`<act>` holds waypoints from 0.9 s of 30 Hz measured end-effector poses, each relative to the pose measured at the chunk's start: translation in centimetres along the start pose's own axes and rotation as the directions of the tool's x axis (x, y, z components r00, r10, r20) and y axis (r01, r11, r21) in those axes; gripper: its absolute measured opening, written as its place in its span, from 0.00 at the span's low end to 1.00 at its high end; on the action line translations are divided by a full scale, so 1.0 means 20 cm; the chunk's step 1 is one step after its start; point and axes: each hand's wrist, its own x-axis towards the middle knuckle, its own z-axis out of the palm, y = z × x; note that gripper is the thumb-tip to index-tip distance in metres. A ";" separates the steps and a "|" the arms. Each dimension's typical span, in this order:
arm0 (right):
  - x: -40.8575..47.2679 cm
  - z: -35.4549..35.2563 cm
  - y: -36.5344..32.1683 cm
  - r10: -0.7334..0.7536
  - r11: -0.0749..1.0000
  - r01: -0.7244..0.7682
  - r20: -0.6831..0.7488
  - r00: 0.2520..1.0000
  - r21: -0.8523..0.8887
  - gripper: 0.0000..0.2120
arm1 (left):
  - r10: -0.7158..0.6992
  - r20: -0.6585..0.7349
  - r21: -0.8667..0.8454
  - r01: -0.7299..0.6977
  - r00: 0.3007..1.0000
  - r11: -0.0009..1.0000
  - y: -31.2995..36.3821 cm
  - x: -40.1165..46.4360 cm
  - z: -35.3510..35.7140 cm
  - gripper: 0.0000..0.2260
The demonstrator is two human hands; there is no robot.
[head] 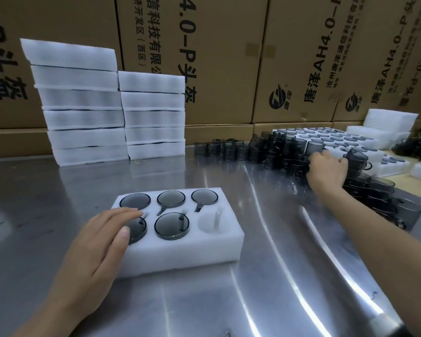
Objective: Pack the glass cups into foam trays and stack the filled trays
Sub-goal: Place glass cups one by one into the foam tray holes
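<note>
A white foam tray [185, 254] lies on the steel table in front of me. Several dark grey glass cups sit upside down in its round pockets, one of them a cup [171, 225] in the front middle; the front right pocket [208, 223] holds nothing. My left hand [100, 239] rests flat on the tray's left end, over the front left cup, fingers apart. At the right my right hand [327, 170] reaches into a heap of loose glass cups [277, 152] and its fingers curl around a cup [355, 158] at the heap's edge.
Two stacks of foam trays [80, 117] [154, 117] stand at the back left against cardboard boxes [229, 57]. More foam trays with cups [338, 139] and plain foam blocks [389, 120] lie at the far right. Loose cups spread along the table's right edge.
</note>
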 end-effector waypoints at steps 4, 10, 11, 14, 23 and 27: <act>-0.12 -0.19 -0.15 -0.087 0.915 0.152 -0.184 0.979 0.373 0.15 | -0.006 0.012 0.012 0.005 1.000 1.000 0.02 0.00 0.00 0.19; -0.54 -0.48 -0.40 -0.263 0.447 0.471 -0.391 0.882 0.761 0.07 | 0.042 0.045 0.063 -0.045 0.998 0.997 0.07 -0.02 -0.01 0.18; -0.61 -0.51 -0.43 -0.302 0.395 0.506 -0.412 0.860 0.767 0.06 | 0.051 0.051 0.070 -0.054 0.997 0.996 0.08 -0.02 -0.01 0.18; -0.76 -0.54 -0.50 -0.413 0.385 0.638 -0.493 0.765 0.667 0.03 | 0.091 0.070 0.102 -0.098 0.993 0.990 0.09 -0.03 -0.02 0.18; -0.91 -0.48 -0.48 -0.505 0.321 0.645 -0.451 0.736 0.694 0.01 | 0.104 0.086 0.111 -0.113 0.991 0.987 0.10 -0.03 -0.01 0.17; -0.92 -0.47 -0.46 -0.537 0.272 0.613 -0.412 0.736 0.741 0.02 | 0.098 0.088 0.116 -0.108 0.991 0.987 0.10 -0.03 -0.01 0.17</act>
